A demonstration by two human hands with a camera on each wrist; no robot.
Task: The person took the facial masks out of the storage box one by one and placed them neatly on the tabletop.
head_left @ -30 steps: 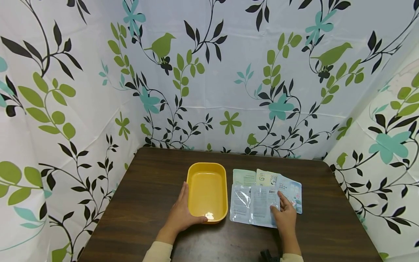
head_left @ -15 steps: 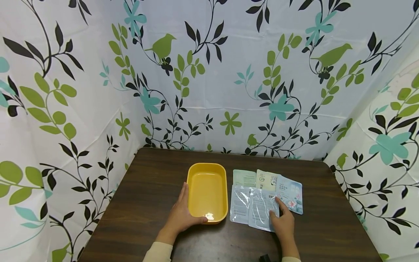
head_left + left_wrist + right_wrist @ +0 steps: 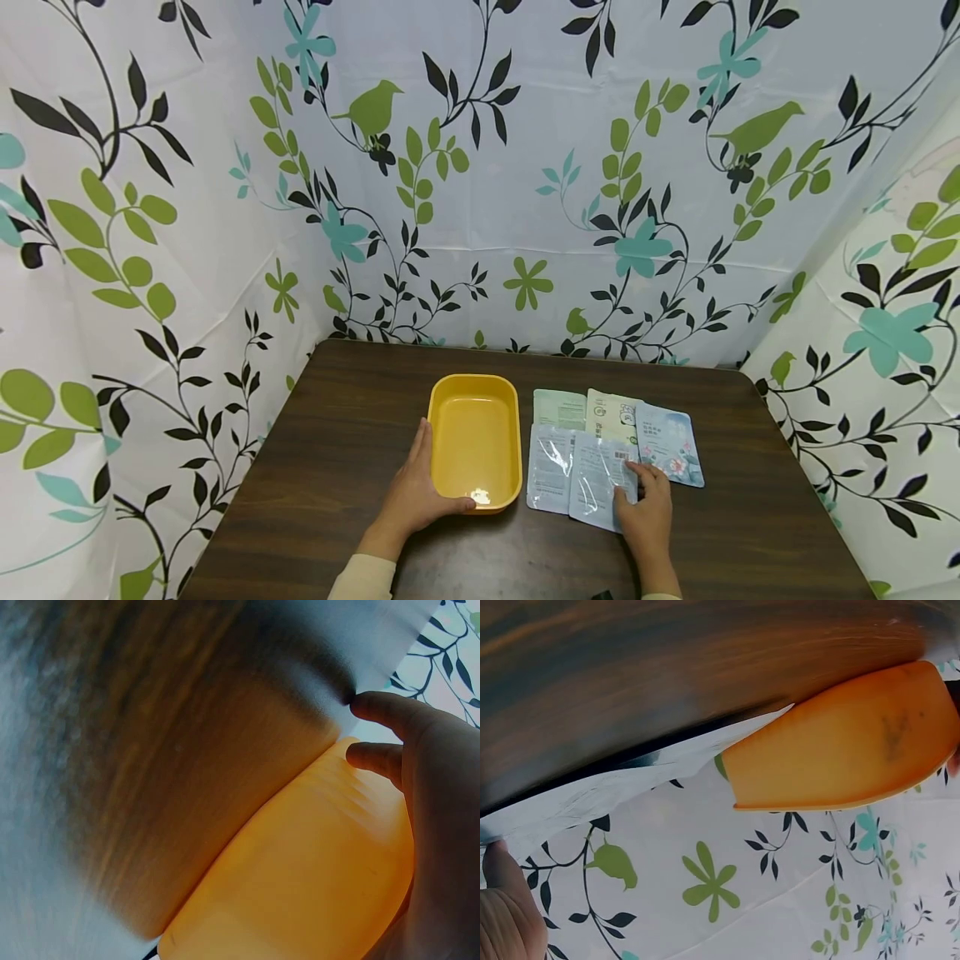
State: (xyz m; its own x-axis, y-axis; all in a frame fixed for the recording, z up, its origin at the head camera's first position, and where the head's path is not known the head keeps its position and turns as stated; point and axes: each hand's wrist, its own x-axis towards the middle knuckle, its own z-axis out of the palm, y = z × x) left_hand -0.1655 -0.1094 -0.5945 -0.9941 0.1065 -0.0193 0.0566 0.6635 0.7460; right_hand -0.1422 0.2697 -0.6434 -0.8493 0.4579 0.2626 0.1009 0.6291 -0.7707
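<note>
My left hand (image 3: 416, 487) rests around the near left corner of a yellow plastic tray (image 3: 474, 442), thumb on the near rim and fingers straight along the left wall. In the left wrist view two fingers show beside the tray (image 3: 300, 862). To the right, silvery sheet mask packets lie in an overlapping group. My right hand (image 3: 649, 510) pinches the right edge of the front right packet (image 3: 596, 487), with thumb and forefinger bent at it. Another silvery packet (image 3: 550, 467) lies to its left. In the right wrist view a fingertip touches the packet (image 3: 607, 787), which slants above the tabletop.
Behind the silvery packets lie a green packet (image 3: 558, 407), a pale yellow one (image 3: 609, 412) and a light blue flowered one (image 3: 670, 440). The brown wooden table (image 3: 360, 392) ends at a patterned curtain (image 3: 480, 208) behind and on both sides.
My right hand has moved slightly left and nearer, with the front right packet shifting and turning a little. The light blue packet has slid right and turned. Left hand and tray stay put.
</note>
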